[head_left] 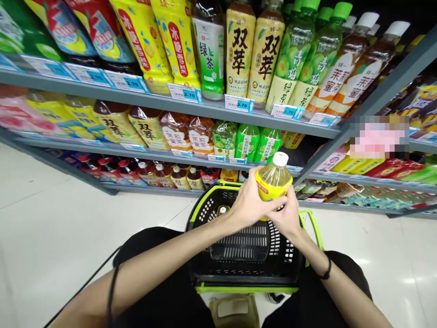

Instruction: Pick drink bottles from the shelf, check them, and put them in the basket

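Both my hands grip one drink bottle (273, 177) with a white cap, clear shoulders and a yellow label. My left hand (251, 200) wraps its left side, and my right hand (287, 214) closes round the right and lower side. The bottle is held tilted above a black shopping basket (213, 273) with lime-green trim, between my knees. Inside the basket, partly hidden by my left forearm, is another bottle with a white cap (222, 210). My fingers cover the lower part of the held bottle.
A grey shelf (191, 107) with several tiers of bottled drinks stands in front of me. Price tags (186, 93) line its edges. Another shelf bay continues on the right. White tiled floor (51, 228) shows on both sides. A dark cord (82, 287) hangs by my left arm.
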`<act>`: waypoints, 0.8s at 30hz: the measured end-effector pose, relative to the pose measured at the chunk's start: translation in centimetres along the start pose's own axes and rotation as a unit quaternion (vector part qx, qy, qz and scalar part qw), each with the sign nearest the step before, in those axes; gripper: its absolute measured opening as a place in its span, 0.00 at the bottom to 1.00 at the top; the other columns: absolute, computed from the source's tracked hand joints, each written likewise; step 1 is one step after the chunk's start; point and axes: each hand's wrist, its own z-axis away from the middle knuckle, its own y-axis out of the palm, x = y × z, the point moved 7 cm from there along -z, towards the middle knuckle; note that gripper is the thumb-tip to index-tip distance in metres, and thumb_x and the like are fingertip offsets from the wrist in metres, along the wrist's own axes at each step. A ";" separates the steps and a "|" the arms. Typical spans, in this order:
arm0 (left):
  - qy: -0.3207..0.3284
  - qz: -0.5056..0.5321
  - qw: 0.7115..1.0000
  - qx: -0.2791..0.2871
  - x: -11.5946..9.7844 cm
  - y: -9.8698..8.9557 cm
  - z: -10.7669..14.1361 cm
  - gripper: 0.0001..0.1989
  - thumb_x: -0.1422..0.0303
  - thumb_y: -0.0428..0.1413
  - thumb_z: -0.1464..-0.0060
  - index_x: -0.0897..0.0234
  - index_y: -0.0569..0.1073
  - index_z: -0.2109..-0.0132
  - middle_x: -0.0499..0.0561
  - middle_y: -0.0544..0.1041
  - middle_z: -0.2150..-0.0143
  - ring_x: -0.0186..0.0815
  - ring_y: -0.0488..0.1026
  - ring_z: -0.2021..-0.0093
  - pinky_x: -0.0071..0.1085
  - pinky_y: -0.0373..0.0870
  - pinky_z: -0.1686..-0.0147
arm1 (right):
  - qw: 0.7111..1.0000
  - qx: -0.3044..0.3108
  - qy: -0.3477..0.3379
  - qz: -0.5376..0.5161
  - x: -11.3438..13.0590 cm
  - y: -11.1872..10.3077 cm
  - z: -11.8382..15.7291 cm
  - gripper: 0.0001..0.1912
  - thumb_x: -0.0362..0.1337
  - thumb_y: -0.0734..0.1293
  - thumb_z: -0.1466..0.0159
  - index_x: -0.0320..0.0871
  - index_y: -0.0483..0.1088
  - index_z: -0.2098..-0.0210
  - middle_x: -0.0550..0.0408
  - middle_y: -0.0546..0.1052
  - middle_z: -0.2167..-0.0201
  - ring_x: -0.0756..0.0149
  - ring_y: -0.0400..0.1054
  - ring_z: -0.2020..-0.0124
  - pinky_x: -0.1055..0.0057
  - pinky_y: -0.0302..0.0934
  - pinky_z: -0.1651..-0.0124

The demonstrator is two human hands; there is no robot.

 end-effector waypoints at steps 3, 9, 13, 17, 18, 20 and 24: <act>-0.086 0.083 0.991 -0.059 3.9 -1.4 0.1 0.39 0.52 0.73 0.57 0.65 0.70 0.43 0.60 0.79 0.48 0.47 0.78 0.49 0.45 0.75 0.45 | 0.996 0.061 0.041 -0.046 -0.8 2.3 1.1 0.36 0.51 0.79 0.45 0.48 0.68 0.43 0.48 0.73 0.52 0.47 0.70 0.50 0.48 0.67 0.42; -0.185 0.347 0.916 -0.078 9.4 -2.9 2.2 0.36 0.49 0.70 0.55 0.68 0.72 0.47 0.58 0.83 0.56 0.44 0.81 0.59 0.38 0.78 0.55 | 0.747 0.280 0.363 -0.482 -4.0 8.9 6.1 0.42 0.75 0.56 0.35 0.47 0.72 0.45 0.44 0.79 0.50 0.44 0.74 0.46 0.48 0.71 0.49; -0.237 0.388 0.889 -0.056 11.1 -2.9 3.0 0.37 0.45 0.70 0.57 0.69 0.75 0.49 0.59 0.84 0.58 0.44 0.82 0.59 0.39 0.79 0.54 | 0.592 0.345 0.427 -0.590 -2.6 12.1 10.1 0.45 0.75 0.62 0.39 0.44 0.73 0.44 0.40 0.81 0.52 0.43 0.77 0.52 0.60 0.74 0.67; -0.226 0.390 0.893 -0.014 12.0 -3.1 3.2 0.41 0.43 0.71 0.58 0.67 0.75 0.46 0.61 0.83 0.53 0.46 0.82 0.52 0.40 0.78 0.49 | 0.654 0.264 0.429 -0.565 -4.8 11.9 10.8 0.33 0.62 0.75 0.40 0.46 0.75 0.46 0.44 0.82 0.54 0.49 0.79 0.60 0.67 0.71 0.72; -0.217 0.386 0.897 -0.004 12.0 -3.1 3.2 0.41 0.43 0.71 0.57 0.67 0.75 0.44 0.62 0.83 0.51 0.46 0.81 0.50 0.40 0.77 0.47 | 0.665 0.255 0.427 -0.558 -5.3 11.6 10.9 0.31 0.60 0.76 0.40 0.47 0.75 0.46 0.44 0.82 0.53 0.49 0.79 0.60 0.66 0.72 0.71; -0.199 0.372 0.907 -0.002 11.9 -3.0 3.3 0.41 0.45 0.71 0.55 0.66 0.73 0.41 0.62 0.81 0.45 0.47 0.80 0.47 0.39 0.76 0.46 | 0.672 0.251 0.422 -0.555 -5.9 11.2 11.1 0.30 0.59 0.76 0.39 0.48 0.76 0.45 0.45 0.82 0.52 0.48 0.79 0.59 0.64 0.74 0.70; -0.173 0.313 0.934 -0.021 11.1 -3.0 3.7 0.44 0.45 0.70 0.52 0.63 0.68 0.35 0.60 0.78 0.41 0.48 0.79 0.46 0.38 0.76 0.48 | 0.645 0.255 0.426 -0.580 -5.8 11.4 12.0 0.33 0.63 0.74 0.40 0.45 0.77 0.46 0.44 0.82 0.56 0.49 0.78 0.59 0.66 0.73 0.72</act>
